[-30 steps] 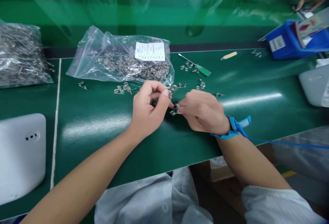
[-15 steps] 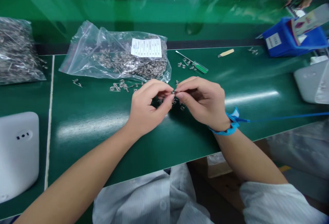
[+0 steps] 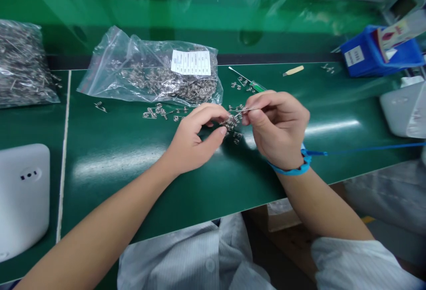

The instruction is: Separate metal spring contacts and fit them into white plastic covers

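My right hand (image 3: 279,126) pinches a small metal wire spring (image 3: 251,109) between thumb and fingertips; its thin straight wire sticks out to the right. Beside it, my left hand (image 3: 195,139) has its thumb and index finger apart, with the tips at the edge of a small heap of wire springs (image 3: 232,123) on the green table. A few loose springs (image 3: 237,137) lie just below the heap. More springs (image 3: 156,110) are scattered to the left, under a clear zip bag (image 3: 140,77) full of similar springs. A blue wrist strap (image 3: 296,170) circles my right wrist.
A green-handled screwdriver (image 3: 258,87) and a small yellow-handled blade (image 3: 293,70) lie behind my right hand. At the back right stands a blue bin (image 3: 366,59). Another bag of metal parts (image 3: 23,64) and a white housing (image 3: 25,197) are at left; another pale housing (image 3: 402,108) is at right.
My hands, pinched together before, have come apart. The right has moved right and up with a wire spring, and the left thumb and finger have opened beside the heap.
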Tool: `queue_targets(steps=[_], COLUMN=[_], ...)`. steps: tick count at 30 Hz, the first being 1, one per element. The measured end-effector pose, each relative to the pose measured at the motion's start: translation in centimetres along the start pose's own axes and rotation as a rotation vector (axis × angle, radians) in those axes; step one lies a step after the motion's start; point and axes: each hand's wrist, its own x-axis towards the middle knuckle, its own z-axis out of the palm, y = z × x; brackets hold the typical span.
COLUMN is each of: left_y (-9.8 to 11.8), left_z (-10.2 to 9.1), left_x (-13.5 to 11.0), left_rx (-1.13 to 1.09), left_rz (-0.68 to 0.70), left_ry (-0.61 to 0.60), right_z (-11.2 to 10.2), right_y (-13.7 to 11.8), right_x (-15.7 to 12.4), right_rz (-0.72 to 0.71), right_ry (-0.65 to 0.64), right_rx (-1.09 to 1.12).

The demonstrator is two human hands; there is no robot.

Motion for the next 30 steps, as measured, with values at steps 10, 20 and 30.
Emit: queue_targets(steps=[10, 20, 30], left_y=[0.2, 0.3, 0.5], left_z=[0.6, 0.7, 0.9], left_x=[-0.2, -0.2, -0.2], left_rx=[0.190, 0.273, 0.144], left_rz=[0.101, 0.192, 0.186], left_ry=[0.134, 0.218, 0.190], right_z=[0.8, 0.5, 0.2], right_y=[-1.1, -0.4, -0.8], right_x=[-0.5, -0.5, -0.1], right_rz=[-0.062, -0.229, -0.177], right_ry=[-0.044, 0.052, -0.080], right_rx=[-0.027, -0.134, -0.029])
